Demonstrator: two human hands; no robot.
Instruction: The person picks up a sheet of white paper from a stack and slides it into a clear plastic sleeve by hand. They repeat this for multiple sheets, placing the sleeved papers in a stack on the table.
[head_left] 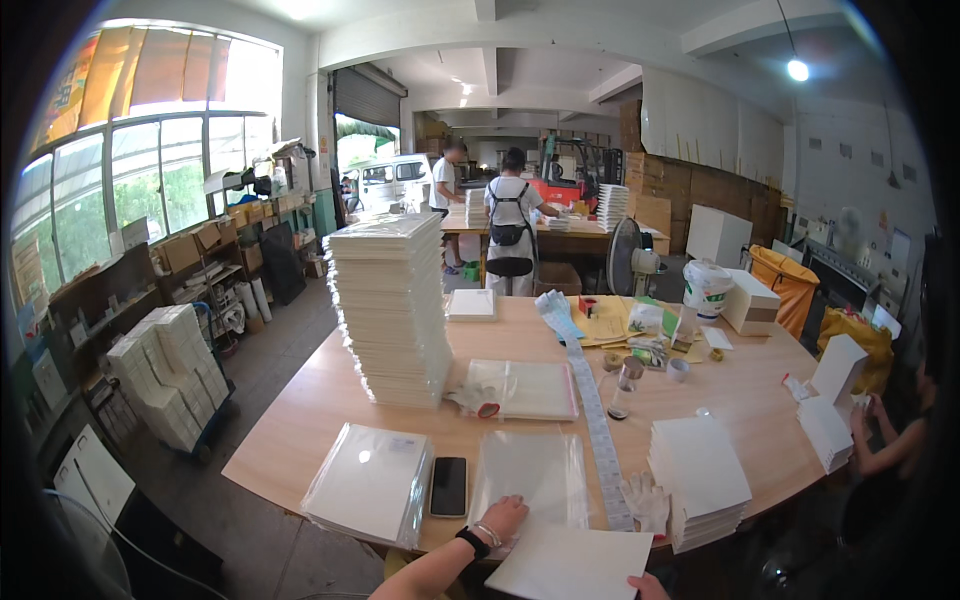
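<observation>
My right hand, at the bottom edge, grips the right corner of a flat white board, which is tilted over the table's front edge. My left hand rests at the near end of a stack of clear plastic bags, its fingers curled on the top bag. The board's far edge lies close beside that hand. A black phone is just left of the bags. Farther left is a pile of plastic-wrapped white boards; right of the bags are white gloves and a stack of bare white boards.
A tall stack of wrapped boards rises at the table's left. A strip of printed labels runs beside a glass. Tape rolls, a white bucket and a fan stand farther back. A person's arm works at the right.
</observation>
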